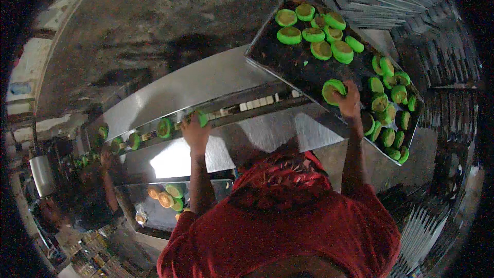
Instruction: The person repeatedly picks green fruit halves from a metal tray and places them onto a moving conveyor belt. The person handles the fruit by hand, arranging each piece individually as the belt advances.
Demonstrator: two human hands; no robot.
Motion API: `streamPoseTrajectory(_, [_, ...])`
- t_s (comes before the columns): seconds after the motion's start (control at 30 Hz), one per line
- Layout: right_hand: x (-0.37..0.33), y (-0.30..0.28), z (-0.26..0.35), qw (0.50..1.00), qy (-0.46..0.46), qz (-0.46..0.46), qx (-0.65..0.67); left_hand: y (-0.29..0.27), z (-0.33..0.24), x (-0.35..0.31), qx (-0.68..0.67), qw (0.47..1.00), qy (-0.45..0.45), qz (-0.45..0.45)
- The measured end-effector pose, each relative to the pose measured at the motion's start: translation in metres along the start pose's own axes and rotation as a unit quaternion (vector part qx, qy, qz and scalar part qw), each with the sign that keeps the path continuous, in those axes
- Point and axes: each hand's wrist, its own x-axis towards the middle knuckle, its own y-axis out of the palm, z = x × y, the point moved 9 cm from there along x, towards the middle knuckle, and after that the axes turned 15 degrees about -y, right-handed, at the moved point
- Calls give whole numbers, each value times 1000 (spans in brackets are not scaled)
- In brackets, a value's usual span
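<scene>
My right hand (350, 102) reaches over a dark baking tray (303, 74) at the right and grips a round bright-green bun (332, 91) with a browned face. More green buns (341, 51) lie in loose groups toward the tray's far end and right side. At the narrow conveyor channel (229, 114), my left hand (196, 133) has its fingers closed about another green bun (202, 118). The fingertips are partly hidden there. Farther left along the channel, several green buns (164, 127) stand on edge in a row.
Sloping metal panels (267, 128) flank the channel, which carries a run of white blocks (257, 103). A second tray (154, 216) below left holds pale and green buns. At the far left, a co-worker's hand (106, 158) is near the channel. Stacked trays (355, 0) stand beyond, upper right.
</scene>
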Motion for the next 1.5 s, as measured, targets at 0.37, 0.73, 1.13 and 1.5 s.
streamPoseTrajectory(0.37, [-52, 167, 165, 921, -353, 163, -13, -34, -56, -20, -94, 993, 37, -66])
streamPoseTrajectory(0.73, [-8, 178, 86, 979, -152, -50, 126, -26, -304, 72, -295, 930, 190, 112])
streamPoseTrajectory(1.13, [-81, -168, 36, 983, -3, -163, -81, 48, -425, 94, -201, 904, 365, 90])
streamPoseTrajectory(1.5, [-86, 59, 6, 817, 78, 125, 558, 54, -236, -98, -13, 967, 254, -2])
